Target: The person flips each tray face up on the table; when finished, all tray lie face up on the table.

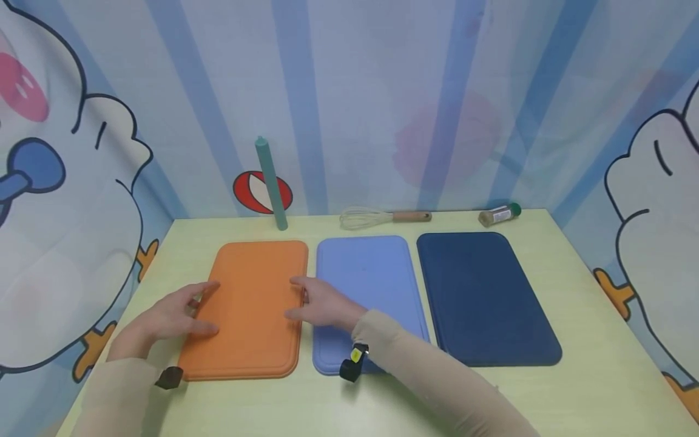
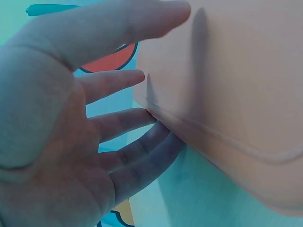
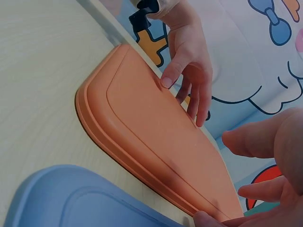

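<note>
A striped cloth (image 1: pixel 355 91) is hanging behind the pale table (image 1: pixel 557 285), where a smooth, matte orange board (image 1: pixel 253 303) with rounded corners and a shallow groove is lying flat. The left hand (image 1: pixel 172 312) and right hand (image 1: pixel 326 303) are flanking its long edges, fingers and thumbs parted, neither visibly gripping, presumably for balance. Right of the orange board, a periwinkle board (image 1: pixel 366 273) and a navy board (image 1: pixel 486 303) are sitting, spaced perhaps for finger room.
</note>
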